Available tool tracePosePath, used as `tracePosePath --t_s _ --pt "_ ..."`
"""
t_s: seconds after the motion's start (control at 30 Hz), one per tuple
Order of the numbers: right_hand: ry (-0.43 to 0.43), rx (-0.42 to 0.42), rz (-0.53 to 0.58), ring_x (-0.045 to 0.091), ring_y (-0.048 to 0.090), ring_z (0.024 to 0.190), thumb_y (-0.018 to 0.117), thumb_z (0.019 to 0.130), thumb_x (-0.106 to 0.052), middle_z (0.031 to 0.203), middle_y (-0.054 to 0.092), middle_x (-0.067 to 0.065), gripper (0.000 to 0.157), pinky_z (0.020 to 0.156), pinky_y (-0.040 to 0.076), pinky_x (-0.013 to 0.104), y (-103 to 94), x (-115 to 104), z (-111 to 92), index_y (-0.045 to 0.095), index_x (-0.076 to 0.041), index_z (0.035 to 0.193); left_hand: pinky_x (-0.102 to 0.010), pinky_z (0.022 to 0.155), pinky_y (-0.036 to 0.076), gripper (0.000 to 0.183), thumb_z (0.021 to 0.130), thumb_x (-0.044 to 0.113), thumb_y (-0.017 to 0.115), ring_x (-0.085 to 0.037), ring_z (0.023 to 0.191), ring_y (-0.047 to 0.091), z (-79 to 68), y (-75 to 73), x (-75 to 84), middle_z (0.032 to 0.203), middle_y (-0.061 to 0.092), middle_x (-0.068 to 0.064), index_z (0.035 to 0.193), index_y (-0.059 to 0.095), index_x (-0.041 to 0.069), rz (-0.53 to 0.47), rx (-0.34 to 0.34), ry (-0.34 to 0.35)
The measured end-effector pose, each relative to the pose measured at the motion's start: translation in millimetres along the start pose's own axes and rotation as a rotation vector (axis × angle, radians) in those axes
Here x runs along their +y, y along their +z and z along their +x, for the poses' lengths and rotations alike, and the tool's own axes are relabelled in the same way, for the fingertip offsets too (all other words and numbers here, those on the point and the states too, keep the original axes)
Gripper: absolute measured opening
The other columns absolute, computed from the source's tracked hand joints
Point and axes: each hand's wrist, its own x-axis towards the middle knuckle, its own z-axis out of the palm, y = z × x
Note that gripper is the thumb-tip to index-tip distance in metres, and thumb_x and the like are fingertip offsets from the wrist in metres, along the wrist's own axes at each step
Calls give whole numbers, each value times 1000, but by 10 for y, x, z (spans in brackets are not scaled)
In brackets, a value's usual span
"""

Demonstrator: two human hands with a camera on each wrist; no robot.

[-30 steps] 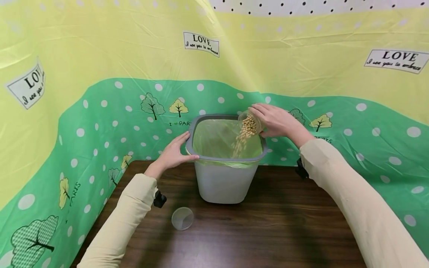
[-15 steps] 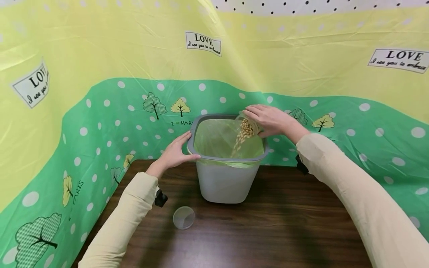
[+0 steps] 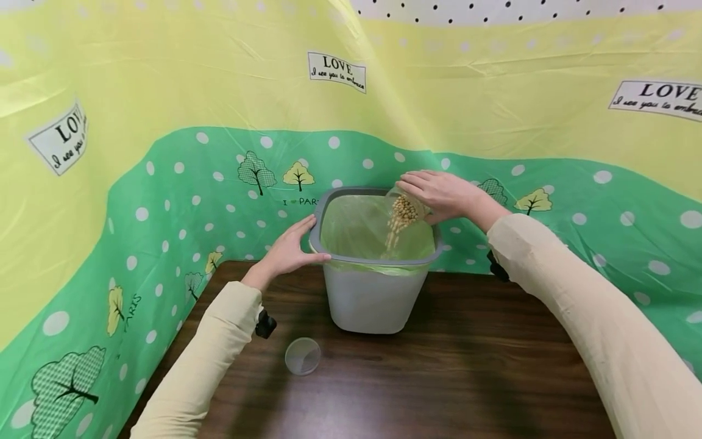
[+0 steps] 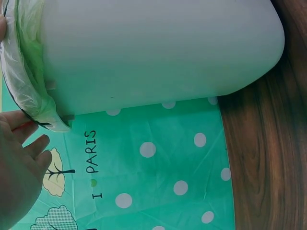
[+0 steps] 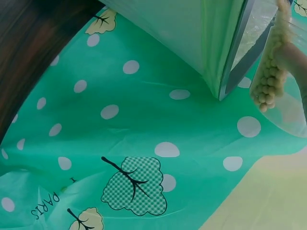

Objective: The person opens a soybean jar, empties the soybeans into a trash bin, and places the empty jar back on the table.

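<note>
My right hand (image 3: 444,192) grips a clear plastic tub (image 5: 290,117), tipped over the right side of a grey trash can (image 3: 375,299). Round tan beans, like soybeans (image 3: 404,209), slide out of the tub and fall in a stream into the can. A thin green bag (image 3: 351,228) lines the can and folds out under its dark grey rim. My left hand (image 3: 285,251) is at the rim's left corner, thumb along the front edge and fingertips on the left side. In the left wrist view, the left fingers (image 4: 21,125) touch the bag's folded edge.
A clear round lid (image 3: 303,356) lies on the dark wooden table (image 3: 439,378), in front of the can and to its left. Behind the table hangs a green and yellow printed cloth (image 3: 219,177), close to the can's back.
Fewer beans are left in the tub, and the falling stream has thinned. The right hand has tilted the tub slightly further; the left hand keeps its place on the rim.
</note>
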Motion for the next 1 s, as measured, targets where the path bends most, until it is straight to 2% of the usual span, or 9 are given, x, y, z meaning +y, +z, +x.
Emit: tracePosePath --t_s 0.43,0.67,1.0 --pt "-77 -13 21 38 42 120 74 66 -26 130 44 24 80 97 37 46 37 -30 69 41 7 130 -47 105 24 93 74 53 67 -22 137 16 23 -6 -16 151 16 1 145 22 13 -13 -4 -15" --pt "-136 2 -86 38 43 119 73 66 -24 129 46 25 77 98 36 45 39 -13 102 42 7 130 -48 105 24 94 74 52 67 -23 137 16 25 -9 -17 151 16 -1 146 21 13 -21 -6 -16" --pt "-125 -32 -128 37 41 121 74 67 -22 130 45 24 77 100 34 45 8 -14 118 41 6 131 -48 105 24 94 73 52 67 -24 137 17 36 -6 -25 151 17 -2 145 22 12 -20 -5 -5"
